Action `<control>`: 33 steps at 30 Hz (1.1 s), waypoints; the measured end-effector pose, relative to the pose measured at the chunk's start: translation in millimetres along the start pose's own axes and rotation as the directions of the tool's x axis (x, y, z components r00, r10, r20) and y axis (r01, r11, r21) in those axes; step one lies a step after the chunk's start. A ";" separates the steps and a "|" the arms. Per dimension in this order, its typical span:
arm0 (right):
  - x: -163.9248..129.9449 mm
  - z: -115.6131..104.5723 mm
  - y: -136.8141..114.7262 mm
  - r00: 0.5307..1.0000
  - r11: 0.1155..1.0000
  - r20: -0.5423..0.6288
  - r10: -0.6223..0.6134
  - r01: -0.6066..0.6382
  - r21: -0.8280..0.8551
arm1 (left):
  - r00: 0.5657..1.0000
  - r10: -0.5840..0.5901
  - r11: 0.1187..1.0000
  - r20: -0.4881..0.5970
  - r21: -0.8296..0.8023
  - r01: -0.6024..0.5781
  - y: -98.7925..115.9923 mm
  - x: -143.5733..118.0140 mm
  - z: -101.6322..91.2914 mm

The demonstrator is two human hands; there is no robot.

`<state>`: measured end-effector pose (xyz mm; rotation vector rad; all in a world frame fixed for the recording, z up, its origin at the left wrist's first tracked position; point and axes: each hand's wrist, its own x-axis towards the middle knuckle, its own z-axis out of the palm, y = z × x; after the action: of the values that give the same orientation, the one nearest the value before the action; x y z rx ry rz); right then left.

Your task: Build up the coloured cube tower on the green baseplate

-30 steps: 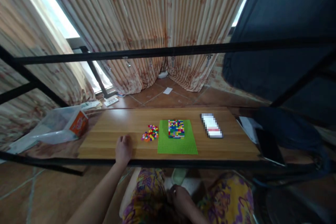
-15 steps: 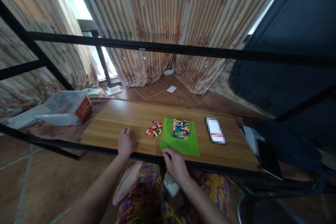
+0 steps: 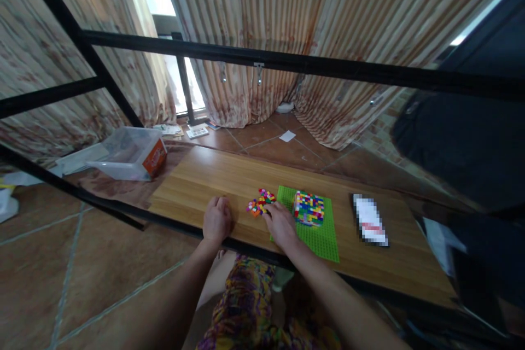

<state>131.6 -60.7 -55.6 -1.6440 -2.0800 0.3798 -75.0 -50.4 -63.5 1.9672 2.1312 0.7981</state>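
My left hand [image 3: 217, 220] rests on the wooden tabletop near its front edge, left of a pile of small coloured toy bricks [image 3: 257, 206]. Its fingers are curled in, and whatever may be inside is hidden. My right hand [image 3: 282, 226] reaches over the left side of a green baseplate [image 3: 326, 241]. Thumb and fingertips come close together at the right edge of the pile; what is between them is too small to make out. A block built of multicoloured bricks [image 3: 309, 209] stands on the baseplate, right of my right hand.
A phone [image 3: 369, 221] with a blurred screen lies on the wooden table [image 3: 213, 167], right of the baseplate. Beyond the table's left end sits a clear plastic bin [image 3: 133, 147] with an orange label. A black metal bar [image 3: 229, 54] crosses in front of the curtains.
My right hand has moved from the baseplate's front edge forward to the brick pile. My left hand stays resting on the table. The view has turned, so the scene sits further right.
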 end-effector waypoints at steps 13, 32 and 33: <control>-8.0 3.0 -15.7 0.966 0.984 -0.238 0.099 -0.060 0.165 | 0.998 0.068 0.998 0.001 -0.002 -0.068 -6.5 1.7 0.8; -85.6 -64.9 57.0 0.580 0.518 -0.308 0.754 -0.238 0.821 | 0.992 0.116 0.992 -0.046 0.064 -0.113 -10.1 7.5 0.6; -79.8 -66.0 60.5 0.553 0.504 -0.312 0.772 -0.234 0.832 | 0.992 0.113 0.992 -0.049 0.061 -0.110 -10.1 7.3 0.5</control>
<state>230.7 -127.2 -42.8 -1.5416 -0.6325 0.6025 -84.7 -43.3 -66.7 2.1341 2.1121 0.8222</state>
